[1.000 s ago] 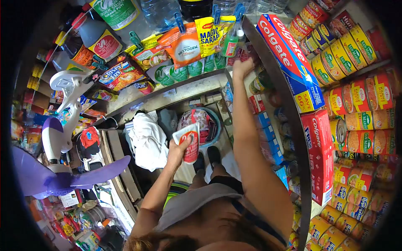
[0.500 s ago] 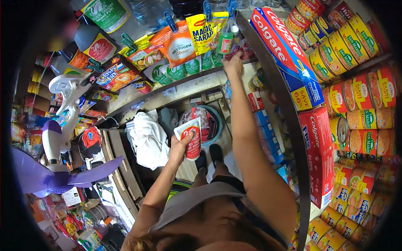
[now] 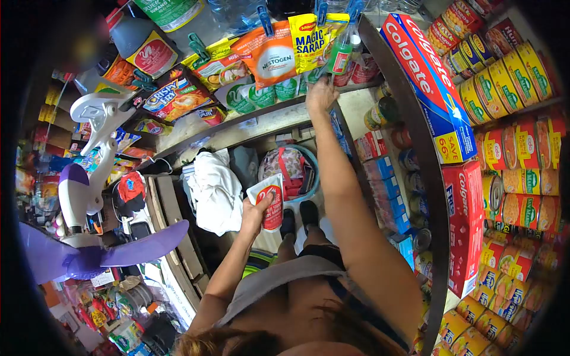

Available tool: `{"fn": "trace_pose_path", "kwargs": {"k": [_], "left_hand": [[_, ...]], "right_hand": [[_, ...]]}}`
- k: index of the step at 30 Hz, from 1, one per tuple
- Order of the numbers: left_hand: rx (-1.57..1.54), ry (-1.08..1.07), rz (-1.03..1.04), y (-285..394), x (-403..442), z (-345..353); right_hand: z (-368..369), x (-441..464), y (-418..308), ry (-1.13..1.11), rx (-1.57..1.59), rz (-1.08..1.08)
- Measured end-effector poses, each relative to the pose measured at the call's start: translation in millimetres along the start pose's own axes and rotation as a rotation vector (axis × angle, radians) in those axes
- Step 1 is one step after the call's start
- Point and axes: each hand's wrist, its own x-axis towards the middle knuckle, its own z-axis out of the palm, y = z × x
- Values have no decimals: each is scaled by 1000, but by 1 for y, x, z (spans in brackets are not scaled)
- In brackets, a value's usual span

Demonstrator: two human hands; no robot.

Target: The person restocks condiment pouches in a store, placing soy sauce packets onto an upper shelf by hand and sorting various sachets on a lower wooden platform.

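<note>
My left hand (image 3: 256, 212) is closed round a soy sauce pouch (image 3: 272, 203), red and white with its label facing up, held above the floor in front of my body. Stretched out to the shelf, my right hand (image 3: 322, 96) has its fingers curled in at the row of green-and-white pouches (image 3: 286, 89). What its fingertips hold, if anything, is hidden. Just beyond it stands a small bottle with green liquid (image 3: 340, 54). Red pouches (image 3: 363, 70) sit to its right.
Hanging packs clipped along the shelf include an orange Nestogen pack (image 3: 274, 56) and a yellow Magic Sarap pack (image 3: 312, 41). Colgate boxes (image 3: 424, 83) and stacked cans (image 3: 522, 178) line the right. A purple-bladed fan (image 3: 89, 255) stands left. White cloth (image 3: 214, 190) lies near a blue tub (image 3: 313, 166).
My right hand has shifted left along the shelf, from the red pouches to the green-and-white ones. My left hand still holds the soy sauce pouch. The view has turned slightly.
</note>
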Motion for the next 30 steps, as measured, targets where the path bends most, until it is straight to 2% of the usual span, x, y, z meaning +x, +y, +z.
{"fn": "trace_pose_path", "kwargs": {"k": [3, 4, 7, 11, 12, 15, 17, 20, 21, 22, 23, 25, 27, 28, 30], "left_hand": [[11, -19, -33, 2, -4, 6], [17, -28, -33, 1, -3, 8], [25, -66, -30, 2, 1, 17], [50, -115, 35, 12, 17, 31], [58, -102, 79, 17, 25, 38], [58, -143, 180, 38, 53, 70], [167, -129, 310, 49, 78, 97], [60, -272, 368, 68, 108, 146], [30, -314, 357, 71, 121, 161], [70, -324, 462, 76, 135, 177], [53, -369, 452, 77, 143, 189], [154, -460, 540, 80, 169, 207], [196, -604, 537, 89, 191, 222], [218, -676, 534, 94, 199, 229], [242, -628, 541, 98, 215, 242]], "right_hand": [[8, 0, -6, 10, 49, 0], [7, 0, -7, 87, 41, -14], [-2, 6, 2, -163, 109, 44], [-21, -8, 21, -26, 292, -37], [-33, -15, 21, 73, 286, -79], [-55, -46, 34, 104, 510, -128], [-85, -70, 33, -153, 673, 97], [-97, -101, 37, -80, 829, 134], [-116, -104, 29, -164, 882, 194], [-107, -100, 34, -60, 847, 39], [-97, -95, 39, 41, 808, -112], [-97, -77, 38, 4, 955, 32], [-93, -48, 34, 20, 1073, 195], [-77, -33, 35, 189, 1118, 88], [-58, -6, 41, 278, 826, 58]]}}
